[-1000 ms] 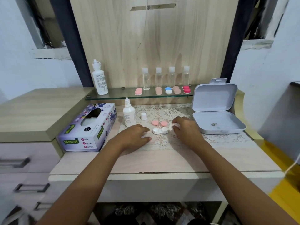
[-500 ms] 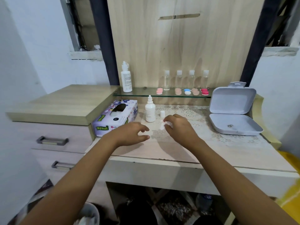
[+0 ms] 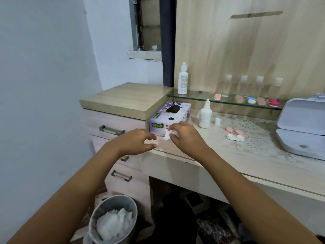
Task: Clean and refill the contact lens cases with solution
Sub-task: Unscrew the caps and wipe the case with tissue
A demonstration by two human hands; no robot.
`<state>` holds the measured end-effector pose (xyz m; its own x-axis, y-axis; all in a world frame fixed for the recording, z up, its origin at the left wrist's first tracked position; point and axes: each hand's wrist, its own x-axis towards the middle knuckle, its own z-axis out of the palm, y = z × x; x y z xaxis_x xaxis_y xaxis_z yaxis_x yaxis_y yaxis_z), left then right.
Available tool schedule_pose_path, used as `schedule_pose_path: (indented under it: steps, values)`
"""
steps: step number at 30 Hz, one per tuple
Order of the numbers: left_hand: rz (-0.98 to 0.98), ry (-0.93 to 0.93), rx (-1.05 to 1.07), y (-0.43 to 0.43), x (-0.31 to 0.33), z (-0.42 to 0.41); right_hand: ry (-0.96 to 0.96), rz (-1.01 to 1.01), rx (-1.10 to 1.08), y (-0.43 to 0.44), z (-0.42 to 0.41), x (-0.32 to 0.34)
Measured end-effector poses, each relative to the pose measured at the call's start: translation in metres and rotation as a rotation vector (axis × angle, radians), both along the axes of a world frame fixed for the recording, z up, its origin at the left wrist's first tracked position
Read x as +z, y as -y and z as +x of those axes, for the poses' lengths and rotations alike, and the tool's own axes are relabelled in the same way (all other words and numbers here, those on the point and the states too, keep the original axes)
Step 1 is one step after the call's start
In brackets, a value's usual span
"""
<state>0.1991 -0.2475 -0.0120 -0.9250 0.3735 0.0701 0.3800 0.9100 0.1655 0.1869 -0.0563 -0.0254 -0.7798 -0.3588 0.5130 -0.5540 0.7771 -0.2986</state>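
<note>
Hands, two. Right hand (image 3: 187, 139) is over the left front edge of the counter (image 3: 237, 164), its grip clamped on one small crumpled tissue wad (image 3: 167, 135), pinched between thumb and fingertips. Left hand (image 3: 135, 144) is just beside it and clear of the wad, grip apart: fingers loosely curled, holding nothing.

Lens cases, six. One white lens case (image 3: 235, 137) lies open on the lace mat (image 3: 258, 147), well to the right of both hands. Its two pink caps (image 3: 229, 129) are off and lie just behind it. Five shelf cases (image 3: 251, 100) sit in a row on the glass shelf (image 3: 198, 96): one pink, two beige, one blue and white, one red.

Bottles, six. One small solution bottle (image 3: 204, 115) stands upright on the counter between the tissue box (image 3: 177, 112) and the open case, nozzle bare. One white bottle cap (image 3: 217, 121) stands just to its right. One taller white bottle (image 3: 182, 79) stands at the shelf's left end. Four clear bottles (image 3: 243, 85) with white tops line the wood panel behind the shelf cases.

Tissue box, one, at the counter's left end; the right hand and the wad cover part of its front face. Grey hinged box (image 3: 299, 118), one, lid up, at the right, cut off by the frame edge. Waste bin (image 3: 98, 212), one, on the floor beside the left forearm, holding white tissue. Drawer handles (image 3: 111, 130): two plain, a third mostly hidden behind the left wrist.
</note>
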Motion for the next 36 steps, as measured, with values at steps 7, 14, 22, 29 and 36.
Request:
schedule_pose_path:
  steps: [7,14,22,29,36]
  values:
    - [0.004,0.018,0.109,0.063,-0.022,0.019,0.067,0.006,0.139,0.071,0.001,-0.014]
    - [0.015,0.054,0.213,0.12,-0.052,0.028,0.146,0.047,0.255,0.135,-0.004,-0.037]
    - [0.039,0.14,0.325,0.167,-0.115,0.035,0.255,0.148,0.348,0.187,-0.012,-0.086]
    - [0.03,0.218,0.362,0.186,-0.183,0.029,0.397,0.235,0.368,0.212,-0.029,-0.146]
    - [0.017,0.307,0.396,0.196,-0.244,0.027,0.541,0.336,0.359,0.226,-0.041,-0.202]
